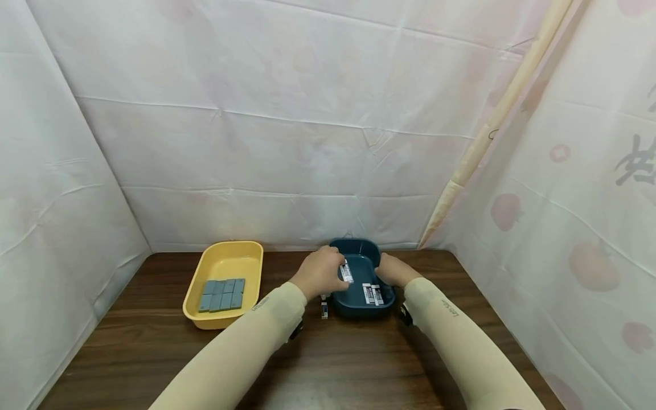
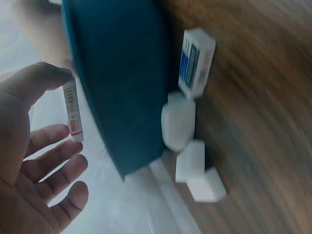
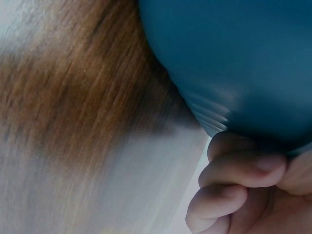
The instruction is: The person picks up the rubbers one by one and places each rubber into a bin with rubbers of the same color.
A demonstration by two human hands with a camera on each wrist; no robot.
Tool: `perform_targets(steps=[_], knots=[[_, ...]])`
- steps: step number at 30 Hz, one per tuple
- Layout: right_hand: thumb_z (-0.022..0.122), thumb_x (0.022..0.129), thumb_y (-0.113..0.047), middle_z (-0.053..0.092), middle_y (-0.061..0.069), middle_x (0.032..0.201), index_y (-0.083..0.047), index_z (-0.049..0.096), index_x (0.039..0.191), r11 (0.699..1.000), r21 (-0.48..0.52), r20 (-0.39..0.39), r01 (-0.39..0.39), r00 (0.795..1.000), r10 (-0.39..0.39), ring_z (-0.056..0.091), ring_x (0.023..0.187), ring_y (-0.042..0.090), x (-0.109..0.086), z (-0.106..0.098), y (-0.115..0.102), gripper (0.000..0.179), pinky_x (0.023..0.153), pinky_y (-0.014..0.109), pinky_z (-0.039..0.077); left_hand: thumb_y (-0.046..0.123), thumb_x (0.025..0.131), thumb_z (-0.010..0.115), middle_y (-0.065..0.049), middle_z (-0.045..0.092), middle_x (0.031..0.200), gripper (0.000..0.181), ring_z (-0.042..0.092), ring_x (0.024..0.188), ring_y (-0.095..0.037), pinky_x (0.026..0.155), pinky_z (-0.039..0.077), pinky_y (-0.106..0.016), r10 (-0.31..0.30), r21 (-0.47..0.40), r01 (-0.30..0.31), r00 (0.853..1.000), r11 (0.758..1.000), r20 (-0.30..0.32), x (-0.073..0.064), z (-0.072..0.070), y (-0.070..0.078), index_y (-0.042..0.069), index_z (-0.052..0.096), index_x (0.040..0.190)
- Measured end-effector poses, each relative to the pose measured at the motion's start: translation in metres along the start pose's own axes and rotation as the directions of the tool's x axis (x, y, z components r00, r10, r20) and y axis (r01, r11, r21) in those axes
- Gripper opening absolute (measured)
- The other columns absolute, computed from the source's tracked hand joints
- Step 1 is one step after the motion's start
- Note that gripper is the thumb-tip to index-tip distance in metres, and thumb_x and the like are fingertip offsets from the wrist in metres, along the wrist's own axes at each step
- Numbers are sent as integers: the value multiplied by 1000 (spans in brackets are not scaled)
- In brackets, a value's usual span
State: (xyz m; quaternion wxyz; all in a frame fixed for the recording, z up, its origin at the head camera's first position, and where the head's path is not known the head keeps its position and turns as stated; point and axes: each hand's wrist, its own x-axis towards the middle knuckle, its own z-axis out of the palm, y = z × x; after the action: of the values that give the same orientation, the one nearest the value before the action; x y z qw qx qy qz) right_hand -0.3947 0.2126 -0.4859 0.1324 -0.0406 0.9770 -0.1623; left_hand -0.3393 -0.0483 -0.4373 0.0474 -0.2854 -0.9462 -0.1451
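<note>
white and printed, a small block is pinched between thumb and finger of the left hand over the blue tray, where two similar blocks lie. the right hand grips the tray's right side.

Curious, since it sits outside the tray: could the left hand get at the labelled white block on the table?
Probably yes: the left hand is close and nothing covers the labelled white block. That hand holds another piece, though, so it may need to release it first.
</note>
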Motion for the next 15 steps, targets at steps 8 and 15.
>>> perform_targets(steps=[8, 15], knots=[[54, 118, -22, 47, 38, 170, 19, 36, 166, 1000, 12, -3, -3, 1000, 3, 55, 155, 48, -4, -1, -3, 66, 127, 61, 47, 48, 88, 96, 8, 74, 89, 31, 64, 87, -14, 90, 57, -42, 60, 97, -66, 996, 993, 62, 16, 22, 15, 21, 81, 92], [53, 117, -22, 44, 39, 172, 20, 34, 167, 1000, 0, 2, 8, 1000, -8, 52, 157, 49, -3, -2, 0, 68, 128, 61, 45, 46, 85, 100, 12, 62, 68, 41, 57, 71, -11, 84, 45, -37, 60, 91, -72, 990, 993, 130, 25, 36, 24, 26, 67, 70]])
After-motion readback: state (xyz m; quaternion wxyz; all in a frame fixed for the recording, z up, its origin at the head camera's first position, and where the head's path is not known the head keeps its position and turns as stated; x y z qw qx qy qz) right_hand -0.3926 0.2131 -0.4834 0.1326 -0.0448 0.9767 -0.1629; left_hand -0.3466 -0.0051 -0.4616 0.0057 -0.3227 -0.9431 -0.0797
